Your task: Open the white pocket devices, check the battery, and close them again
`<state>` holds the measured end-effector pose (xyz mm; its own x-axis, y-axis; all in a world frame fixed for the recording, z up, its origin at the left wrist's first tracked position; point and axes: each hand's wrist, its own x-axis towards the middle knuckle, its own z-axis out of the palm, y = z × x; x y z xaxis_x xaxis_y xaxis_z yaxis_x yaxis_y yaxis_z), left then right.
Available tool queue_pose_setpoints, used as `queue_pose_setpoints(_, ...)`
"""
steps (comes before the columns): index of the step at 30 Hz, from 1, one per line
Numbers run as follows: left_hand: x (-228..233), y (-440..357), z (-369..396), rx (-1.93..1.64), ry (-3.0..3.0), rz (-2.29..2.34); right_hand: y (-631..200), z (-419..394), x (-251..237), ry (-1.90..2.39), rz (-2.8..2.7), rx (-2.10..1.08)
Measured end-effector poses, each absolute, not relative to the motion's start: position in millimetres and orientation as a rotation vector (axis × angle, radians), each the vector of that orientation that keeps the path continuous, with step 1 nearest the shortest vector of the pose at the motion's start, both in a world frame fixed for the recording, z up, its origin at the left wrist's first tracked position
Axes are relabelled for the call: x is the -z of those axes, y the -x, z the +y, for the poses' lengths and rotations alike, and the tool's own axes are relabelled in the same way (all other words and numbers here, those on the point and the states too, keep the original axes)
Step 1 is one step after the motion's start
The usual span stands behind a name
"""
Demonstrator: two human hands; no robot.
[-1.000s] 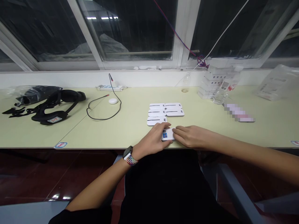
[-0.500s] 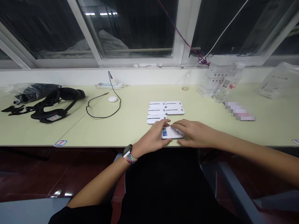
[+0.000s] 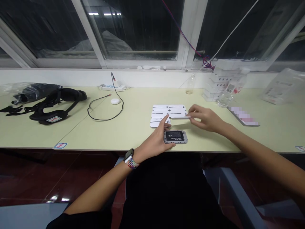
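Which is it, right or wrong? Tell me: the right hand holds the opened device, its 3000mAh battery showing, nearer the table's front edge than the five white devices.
Wrong hand: the head view shows the left hand holding the opened device, its 3000mAh battery showing, nearer the table's front edge than the five white devices.

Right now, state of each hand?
Left hand: closed, holding the opened device at one end.
Right hand: closed, apparently pinching a thin white cover.

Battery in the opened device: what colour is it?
The battery is black with white lettering, seen in the head view.
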<state>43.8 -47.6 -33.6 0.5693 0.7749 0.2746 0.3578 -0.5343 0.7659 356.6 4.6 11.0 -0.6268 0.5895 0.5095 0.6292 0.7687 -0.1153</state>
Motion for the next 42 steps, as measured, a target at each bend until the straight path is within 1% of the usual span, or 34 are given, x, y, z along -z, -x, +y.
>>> queue_pose_setpoints(2,33.5,-43.9,-48.1,-0.804,-2.120,0.913,-356.5,23.3,-7.3,1.058,-2.196,-0.049)
queue_pose_setpoints(4,32.8,-43.7,-48.6,-0.792,-2.119,0.930,-345.3,40.5,-4.3,1.205,-2.028,-0.281)
queue_pose_setpoints(6,31.8,-43.0,-49.1,-0.780,-2.139,0.943,-325.5,54.3,-2.1,1.275,-1.951,-0.473)
queue_pose_setpoints(7,31.4,-42.5,-49.4,-0.774,-2.154,0.944,-313.9,59.7,-1.4,1.278,-1.959,-0.517)
queue_pose_setpoints(9,30.7,-41.7,-50.0,-0.769,-2.188,0.936,-290.6,67.7,-0.8,1.278,-2.019,-0.549)
queue_pose_setpoints(13,30.2,-41.0,-51.6,-0.767,-2.263,0.899,-257.4,77.1,-2.3,1.412,-2.091,-0.553)
queue_pose_setpoints(22,25.2,-26.0,-49.4,-0.718,-2.367,1.001,-237.9,82.4,-0.7,1.452,-2.140,-0.590)
queue_pose_setpoints(28,24.1,-18.8,-47.1,-0.718,-2.303,1.032,-241.6,69.9,-9.8,1.357,-2.129,-0.571)
queue_pose_setpoints(30,23.6,-19.9,-47.2,-0.715,-2.278,1.033,-249.4,57.0,-16.3,1.232,-2.193,-0.619)
queue_pose_setpoints(34,21.2,-21.2,-47.0,-0.729,-2.211,1.050,-264.6,20.8,-23.5,0.823,-2.493,-0.823)
queue_pose_setpoints(37,20.1,-20.2,-46.2,-0.723,-2.189,1.089,-266.6,-0.3,-20.5,0.709,-2.638,-0.888)
queue_pose_setpoints(39,19.9,-19.5,-45.7,-0.713,-2.176,1.101,-263.3,-6.3,-17.1,0.672,-2.683,-0.875)
queue_pose_setpoints(42,19.6,-19.6,-45.6,-0.709,-2.139,1.081,-256.2,-5.8,-14.7,0.619,-2.730,-0.768)
